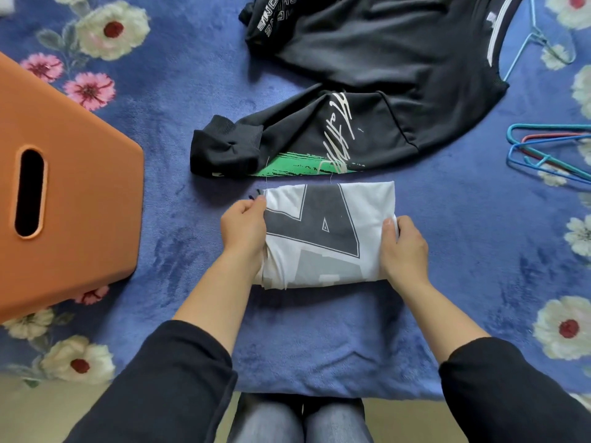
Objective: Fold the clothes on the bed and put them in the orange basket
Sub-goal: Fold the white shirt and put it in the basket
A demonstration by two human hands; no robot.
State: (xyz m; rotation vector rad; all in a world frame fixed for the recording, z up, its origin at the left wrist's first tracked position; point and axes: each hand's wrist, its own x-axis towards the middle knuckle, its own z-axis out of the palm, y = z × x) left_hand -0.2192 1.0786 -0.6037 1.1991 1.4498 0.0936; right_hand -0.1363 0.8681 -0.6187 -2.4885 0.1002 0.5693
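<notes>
A folded white shirt (323, 235) with a grey print lies on the blue flowered bedspread (319, 340) in front of me. My left hand (244, 230) grips its left edge, fingers curled under the cloth. My right hand (404, 247) grips its right edge, thumb on top. Just beyond the shirt sprawls an unfolded black sweatshirt (367, 91) with white lettering and a green patch. The orange basket (64, 193) stands at the left, its slotted handle facing me.
Several wire hangers (550, 148) lie at the right edge of the bed, and one more blue hanger (540, 36) at the top right. The bed's near edge runs just above my knees (300, 420).
</notes>
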